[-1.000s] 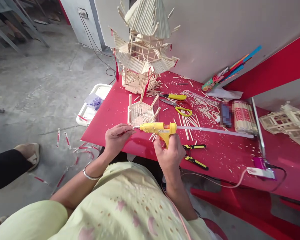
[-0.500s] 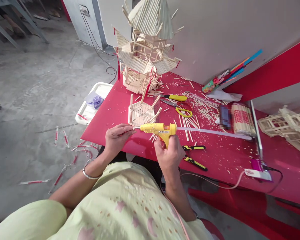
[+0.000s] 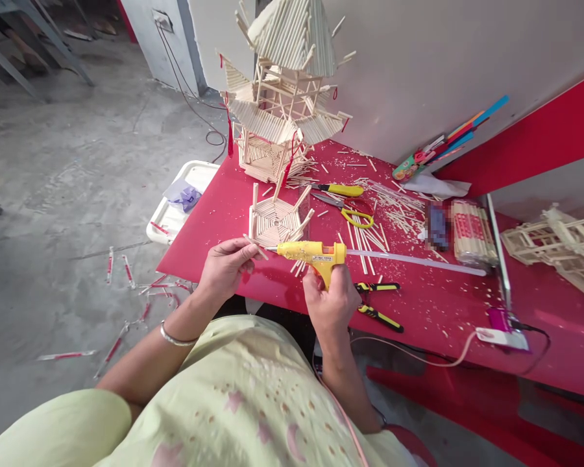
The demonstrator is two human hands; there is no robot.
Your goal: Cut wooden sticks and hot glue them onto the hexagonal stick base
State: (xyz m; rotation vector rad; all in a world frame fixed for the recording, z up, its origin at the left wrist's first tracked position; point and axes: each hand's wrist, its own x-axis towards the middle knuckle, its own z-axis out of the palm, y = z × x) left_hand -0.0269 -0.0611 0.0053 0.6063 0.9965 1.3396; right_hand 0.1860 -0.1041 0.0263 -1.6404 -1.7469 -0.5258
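My right hand (image 3: 331, 301) is wrapped round the handle of a yellow hot glue gun (image 3: 304, 251), whose nozzle points left. A long clear glue stick (image 3: 413, 260) sticks out of its back end. Between thumb and fingers, my left hand (image 3: 228, 266) pinches a short wooden stick (image 3: 255, 245) right at the nozzle tip; I cannot tell whether the two touch. Just beyond the gun, a hexagonal stick base (image 3: 275, 220) with upright posts lies on the red table (image 3: 199, 224). Behind it stands a tiered stick pagoda (image 3: 285, 123) with red tassels.
Yellow-handled scissors (image 3: 355, 214), pliers (image 3: 382, 318) and loose sticks (image 3: 367, 250) lie on the table. Farther right are a pack of sticks (image 3: 472, 237), a power strip (image 3: 503, 338) and another stick model (image 3: 559, 243). The gun's cord (image 3: 343, 415) runs past my right arm.
My left hand has turned, so the pinched stick now shows at the nozzle. The glue gun has shifted slightly to the right.
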